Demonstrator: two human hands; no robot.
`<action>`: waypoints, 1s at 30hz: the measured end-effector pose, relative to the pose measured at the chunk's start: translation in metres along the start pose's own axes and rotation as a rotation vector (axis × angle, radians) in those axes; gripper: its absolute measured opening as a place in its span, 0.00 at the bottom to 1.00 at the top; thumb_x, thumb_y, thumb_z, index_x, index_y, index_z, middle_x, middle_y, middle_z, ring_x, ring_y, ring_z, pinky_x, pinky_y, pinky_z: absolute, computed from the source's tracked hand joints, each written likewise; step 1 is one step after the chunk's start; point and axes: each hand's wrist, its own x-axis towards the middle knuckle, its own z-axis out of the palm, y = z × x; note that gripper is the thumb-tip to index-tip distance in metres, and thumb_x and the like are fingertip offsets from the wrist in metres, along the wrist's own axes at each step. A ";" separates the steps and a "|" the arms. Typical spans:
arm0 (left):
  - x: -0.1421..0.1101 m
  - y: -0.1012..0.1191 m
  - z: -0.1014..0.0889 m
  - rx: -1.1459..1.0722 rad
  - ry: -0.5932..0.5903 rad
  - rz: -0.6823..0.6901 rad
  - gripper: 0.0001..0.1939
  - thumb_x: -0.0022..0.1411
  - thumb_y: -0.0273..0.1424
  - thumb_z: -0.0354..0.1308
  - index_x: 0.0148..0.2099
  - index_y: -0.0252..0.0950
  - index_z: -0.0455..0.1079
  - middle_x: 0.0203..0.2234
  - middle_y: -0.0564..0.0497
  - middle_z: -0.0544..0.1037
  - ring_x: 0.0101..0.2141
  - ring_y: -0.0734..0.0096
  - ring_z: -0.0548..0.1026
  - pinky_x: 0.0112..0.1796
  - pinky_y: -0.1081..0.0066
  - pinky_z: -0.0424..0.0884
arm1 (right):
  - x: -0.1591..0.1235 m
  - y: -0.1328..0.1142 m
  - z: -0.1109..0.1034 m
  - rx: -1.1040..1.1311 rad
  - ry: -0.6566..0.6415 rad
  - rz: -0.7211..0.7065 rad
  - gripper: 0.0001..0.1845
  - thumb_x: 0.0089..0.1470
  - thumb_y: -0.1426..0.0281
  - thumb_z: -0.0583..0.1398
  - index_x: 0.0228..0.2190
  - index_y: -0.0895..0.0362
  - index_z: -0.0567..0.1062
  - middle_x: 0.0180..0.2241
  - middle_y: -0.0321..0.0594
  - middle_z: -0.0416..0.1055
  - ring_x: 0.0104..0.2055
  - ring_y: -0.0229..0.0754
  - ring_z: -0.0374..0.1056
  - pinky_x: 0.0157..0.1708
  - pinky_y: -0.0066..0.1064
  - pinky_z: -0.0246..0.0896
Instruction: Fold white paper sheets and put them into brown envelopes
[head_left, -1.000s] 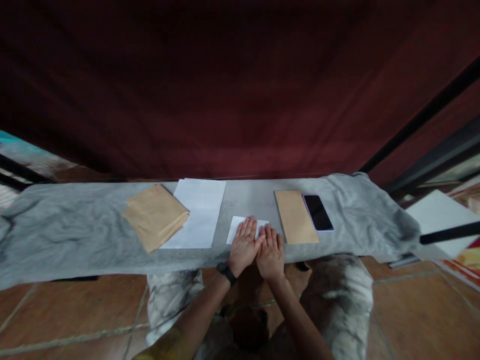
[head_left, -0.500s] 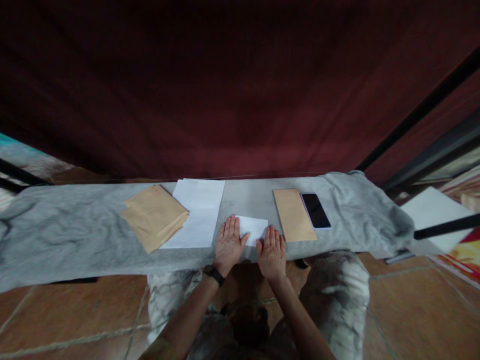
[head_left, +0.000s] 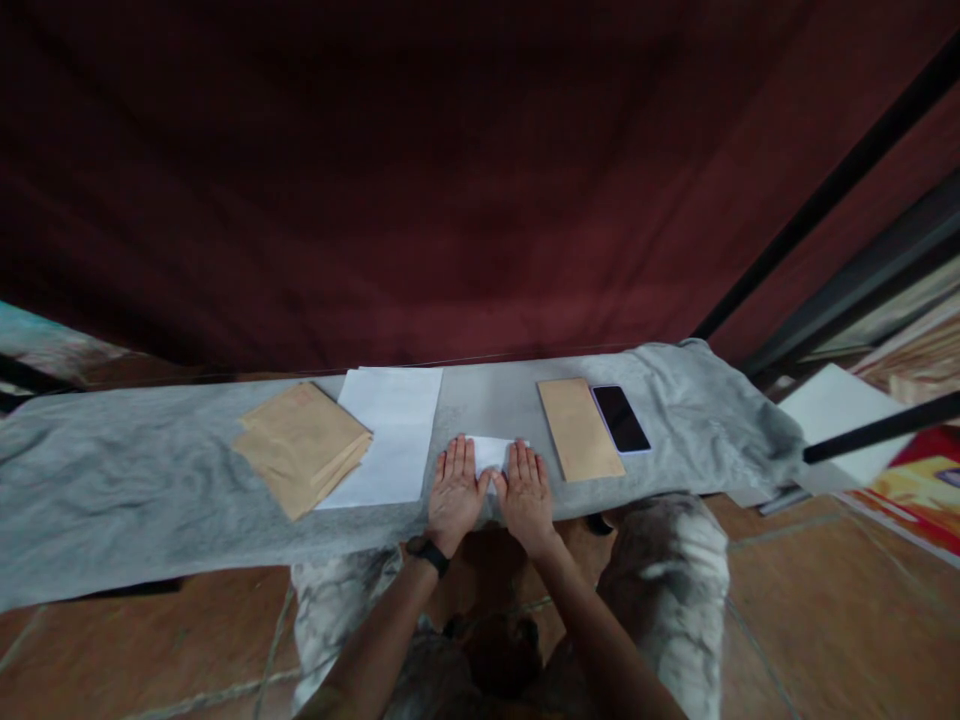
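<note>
Both palms face down as a person's left hand and right hand lie flat on a small white paper, which shows between them beyond the thumbs. Each hand has its long fingers straight and side by side, the thumb angled toward the other hand. Faint reddish marks on a stack of brown envelopes, left of the left hand, are too small to read; any lettering on a red and yellow print, far right of the right hand, is blurred. White sheets lie between that stack and the left hand, partly beneath the envelopes. Just right of the right hand rests a single brown envelope, with a phone close along its far side. Grey cloth spreads under both hands; a dark red curtain hangs beyond the fingertips, and a dark watch circles the left wrist
</note>
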 end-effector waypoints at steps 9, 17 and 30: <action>-0.009 -0.005 -0.002 -0.035 0.064 -0.040 0.39 0.70 0.50 0.41 0.71 0.24 0.51 0.67 0.34 0.57 0.68 0.53 0.55 0.65 0.52 0.52 | -0.001 0.014 -0.005 -0.044 -0.008 0.003 0.34 0.70 0.59 0.45 0.67 0.69 0.53 0.66 0.61 0.56 0.67 0.55 0.55 0.64 0.51 0.50; -0.015 -0.006 -0.004 -0.033 0.066 -0.074 0.37 0.71 0.46 0.42 0.70 0.24 0.52 0.67 0.34 0.58 0.67 0.52 0.55 0.65 0.51 0.52 | -0.001 0.014 -0.007 -0.065 -0.013 0.006 0.33 0.69 0.60 0.46 0.66 0.69 0.54 0.65 0.61 0.56 0.67 0.55 0.55 0.64 0.50 0.49; -0.017 -0.005 -0.010 0.013 0.038 -0.063 0.38 0.71 0.48 0.40 0.70 0.23 0.53 0.67 0.33 0.57 0.67 0.52 0.56 0.65 0.52 0.52 | -0.004 0.014 -0.002 -0.109 0.030 -0.005 0.31 0.68 0.61 0.48 0.64 0.70 0.60 0.64 0.61 0.59 0.66 0.55 0.57 0.64 0.48 0.48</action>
